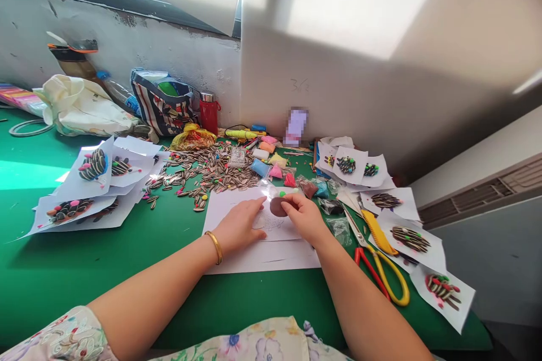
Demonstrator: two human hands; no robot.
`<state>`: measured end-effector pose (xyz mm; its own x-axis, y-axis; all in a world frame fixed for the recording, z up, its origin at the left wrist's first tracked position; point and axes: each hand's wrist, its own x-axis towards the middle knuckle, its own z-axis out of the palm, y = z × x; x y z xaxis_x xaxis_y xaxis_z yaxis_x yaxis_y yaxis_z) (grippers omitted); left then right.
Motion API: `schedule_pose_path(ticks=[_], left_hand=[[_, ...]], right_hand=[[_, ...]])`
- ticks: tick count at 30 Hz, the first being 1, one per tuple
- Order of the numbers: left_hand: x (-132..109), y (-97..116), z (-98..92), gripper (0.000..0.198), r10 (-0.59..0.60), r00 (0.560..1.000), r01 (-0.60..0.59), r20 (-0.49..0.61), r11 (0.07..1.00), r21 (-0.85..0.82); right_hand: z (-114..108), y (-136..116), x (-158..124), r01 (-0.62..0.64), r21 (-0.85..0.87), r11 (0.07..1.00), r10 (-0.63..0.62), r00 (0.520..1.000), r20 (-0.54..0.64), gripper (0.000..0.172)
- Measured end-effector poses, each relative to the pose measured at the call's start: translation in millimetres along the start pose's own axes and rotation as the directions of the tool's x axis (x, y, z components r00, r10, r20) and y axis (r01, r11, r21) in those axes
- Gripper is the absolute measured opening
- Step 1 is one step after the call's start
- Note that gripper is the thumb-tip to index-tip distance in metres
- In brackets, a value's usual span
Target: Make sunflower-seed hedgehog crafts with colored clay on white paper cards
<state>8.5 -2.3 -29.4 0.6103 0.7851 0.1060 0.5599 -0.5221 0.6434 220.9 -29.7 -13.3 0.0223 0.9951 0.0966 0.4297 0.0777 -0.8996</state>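
Between the thumb and fingers of my right hand (305, 217) is a flat, round brown disc of what looks like modelling clay (278, 207). It hovers over a white paper sheet (224, 208) that bears a faint line drawing (271, 224). My left hand (242, 225) rests on the left part of that sheet, fingers stretched forward and thumb apart, holding nothing. Another white sheet (271, 259) lies beneath. Just beyond the paper are striped sunflower seeds (220, 172) in a loose heap and small packets of coloured clay (259, 168).
Seed-decorated cards lie stacked at left (95, 189) and along the right (406, 237). Scissors (381, 271) and a yellow utility knife (378, 232) sit right of the paper. Against the wall stand a red flask (208, 114), a striped bag (163, 104) and a white bag (84, 107).
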Motion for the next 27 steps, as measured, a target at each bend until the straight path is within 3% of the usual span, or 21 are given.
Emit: schedule_pose_path(ticks=[4, 8, 16, 27], left_hand=[[0, -1, 0.5, 0.090, 0.012, 1.000, -0.013, 0.011, 0.999, 0.040], [0, -2, 1.4, 0.090, 0.024, 1.000, -0.024, 0.013, 0.998, 0.049], [0, -1, 1.3, 0.087, 0.033, 0.999, -0.033, 0.000, 0.998, 0.060], [0, -1, 1.9, 0.076, 0.071, 0.997, -0.070, -0.005, 0.994, 0.082]], right_hand=[[-5, -13, -4, 0.000, -0.186, 0.982, 0.026, 0.990, 0.136, 0.017], [-6, -12, -4, 0.022, -0.257, 0.966, 0.031, 0.980, 0.198, 0.016], [7, 16, 3, 0.020, -0.172, 0.985, 0.013, 0.982, 0.189, 0.018], [10, 13, -4, 0.038, -0.329, 0.943, 0.013, 0.989, 0.150, 0.020]])
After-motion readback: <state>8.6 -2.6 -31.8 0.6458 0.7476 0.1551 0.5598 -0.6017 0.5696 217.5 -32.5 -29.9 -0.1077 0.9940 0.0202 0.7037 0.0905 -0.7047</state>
